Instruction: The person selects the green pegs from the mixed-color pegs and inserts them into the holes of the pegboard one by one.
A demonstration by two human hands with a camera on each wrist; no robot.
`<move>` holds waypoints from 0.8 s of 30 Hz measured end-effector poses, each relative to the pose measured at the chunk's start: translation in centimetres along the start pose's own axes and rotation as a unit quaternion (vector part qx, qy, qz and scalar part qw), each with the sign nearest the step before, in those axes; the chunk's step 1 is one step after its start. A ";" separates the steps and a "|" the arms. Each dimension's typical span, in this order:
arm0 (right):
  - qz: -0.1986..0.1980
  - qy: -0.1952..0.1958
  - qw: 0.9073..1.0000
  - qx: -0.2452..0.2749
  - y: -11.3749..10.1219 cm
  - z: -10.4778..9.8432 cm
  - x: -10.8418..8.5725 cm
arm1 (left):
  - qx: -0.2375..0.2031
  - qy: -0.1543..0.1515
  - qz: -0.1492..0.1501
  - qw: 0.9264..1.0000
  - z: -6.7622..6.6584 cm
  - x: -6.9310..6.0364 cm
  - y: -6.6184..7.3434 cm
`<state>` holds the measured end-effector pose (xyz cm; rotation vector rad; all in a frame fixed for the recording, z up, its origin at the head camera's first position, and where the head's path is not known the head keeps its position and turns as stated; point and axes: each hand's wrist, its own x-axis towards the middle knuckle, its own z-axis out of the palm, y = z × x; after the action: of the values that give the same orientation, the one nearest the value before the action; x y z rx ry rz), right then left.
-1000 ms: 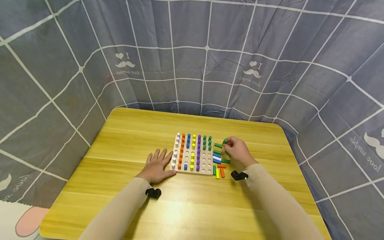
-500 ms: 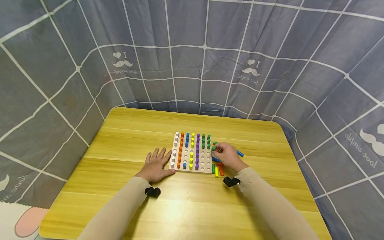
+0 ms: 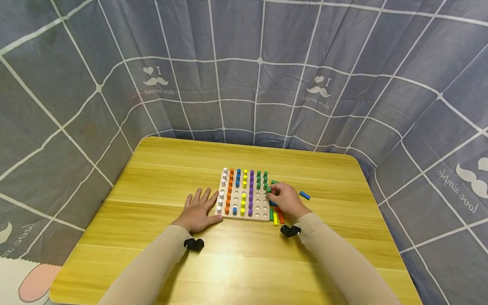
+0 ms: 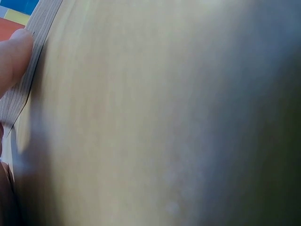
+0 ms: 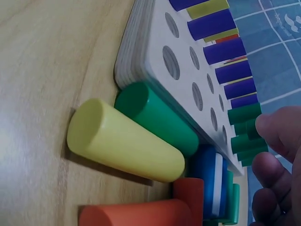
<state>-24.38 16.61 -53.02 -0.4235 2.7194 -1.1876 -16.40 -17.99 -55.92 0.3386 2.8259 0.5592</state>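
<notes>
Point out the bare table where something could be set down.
Bare table: in front of the board, between the sleeves; behind the board, toward the curtain; and right of the lone blue peg. Crowded: the board's right side, with loose pegs and the right hand.

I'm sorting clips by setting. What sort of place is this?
Probably an indoor spot curtained off as a small work area: a grey curtain with white grid lines hangs behind and beside a wood-grain table, where a pegboard with coloured pegs lies.
</notes>
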 end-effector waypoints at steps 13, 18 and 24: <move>0.014 -0.008 1.000 -0.012 0.7 1.0 0.6 | 0.003 -0.013 -0.010 1.000 -0.1 0.0 0.2; 0.024 -0.007 1.000 -0.015 0.8 1.2 0.7 | 0.002 -0.009 -0.010 1.000 -0.2 -0.1 0.2; 0.033 -0.014 0.999 -0.012 0.9 1.4 1.0 | 0.000 -0.006 -0.007 1.000 -0.3 -0.1 0.2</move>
<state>-25.21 15.90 -54.61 -0.3480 2.7053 -1.1249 -16.32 -17.91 -55.55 0.3209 2.8140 0.5534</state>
